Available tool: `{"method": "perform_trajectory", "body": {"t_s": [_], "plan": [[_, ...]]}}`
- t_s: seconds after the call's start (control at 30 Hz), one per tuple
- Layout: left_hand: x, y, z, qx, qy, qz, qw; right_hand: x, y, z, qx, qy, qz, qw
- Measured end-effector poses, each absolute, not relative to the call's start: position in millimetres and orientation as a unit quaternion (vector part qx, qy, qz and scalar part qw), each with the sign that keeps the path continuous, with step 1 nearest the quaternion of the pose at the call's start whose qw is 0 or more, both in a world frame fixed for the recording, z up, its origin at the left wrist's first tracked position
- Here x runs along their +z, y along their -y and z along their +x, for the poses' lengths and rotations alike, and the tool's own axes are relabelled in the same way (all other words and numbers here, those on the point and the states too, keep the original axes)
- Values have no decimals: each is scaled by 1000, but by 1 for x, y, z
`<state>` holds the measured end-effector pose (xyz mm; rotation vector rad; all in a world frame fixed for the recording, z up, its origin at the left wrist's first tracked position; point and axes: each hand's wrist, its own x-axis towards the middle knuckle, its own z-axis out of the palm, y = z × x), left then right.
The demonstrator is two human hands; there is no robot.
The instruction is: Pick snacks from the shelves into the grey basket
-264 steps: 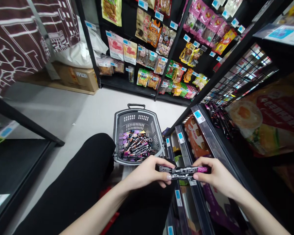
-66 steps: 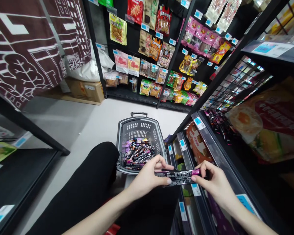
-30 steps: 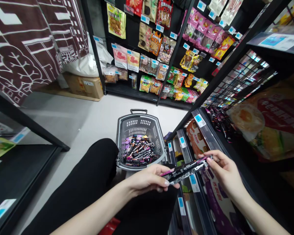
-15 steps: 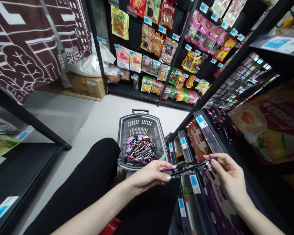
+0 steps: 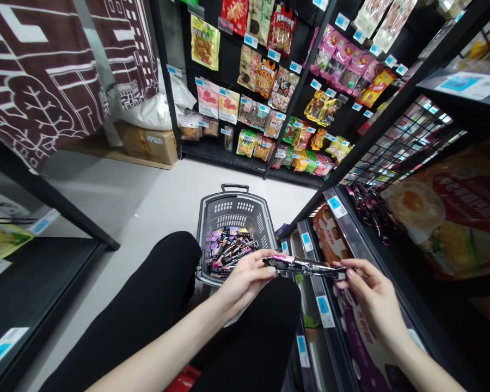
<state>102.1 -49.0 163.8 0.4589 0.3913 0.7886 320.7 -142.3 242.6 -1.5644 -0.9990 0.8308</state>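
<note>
Shop aisle: left hand (image 5: 245,277) and right hand (image 5: 369,291) pinch glossy black-pink packets (image 5: 304,265), seemingly stacked.

Open pale floor (image 5: 147,190) lies left of the grey plastic basket (image 5: 265,228), whose top stands open above the heaped snack sticks (image 5: 228,250). On the right, black metal shelf edges (image 5: 351,239) crowd close; the black-trousered knee (image 5: 167,283) blocks the near left.

Bright even light, warped edges

Bare forearms and hands (image 5: 245,277) without sleeves or rings; black trousers (image 5: 155,305) cover the legs.
</note>
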Motion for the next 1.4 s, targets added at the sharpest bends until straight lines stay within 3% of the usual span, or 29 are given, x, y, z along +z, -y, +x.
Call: {"method": "perform_trajectory", "body": {"t_s": [0.13,0.23,0.43,0.63,0.83,1.27,1.4], "plan": [[171,48,100,387,-235,331,828,241,138,323,386,360,-653,543],[172,44,96,299,-240,408,829,243,138,323,389,353,-641,559],[159,44,98,205,-229,311,900,250,141,324,372,366,-662,538],[160,53,105,321,-236,282,873,246,136,324,422,318,-629,571],[164,49,101,388,-250,368,807,242,135,321,493,296,-638,512],[178,46,77,39,-127,496,858,246,133,327,498,326,-631,498],[180,66,91,56,-175,564,805,242,137,321,484,387,-640,455]]}}
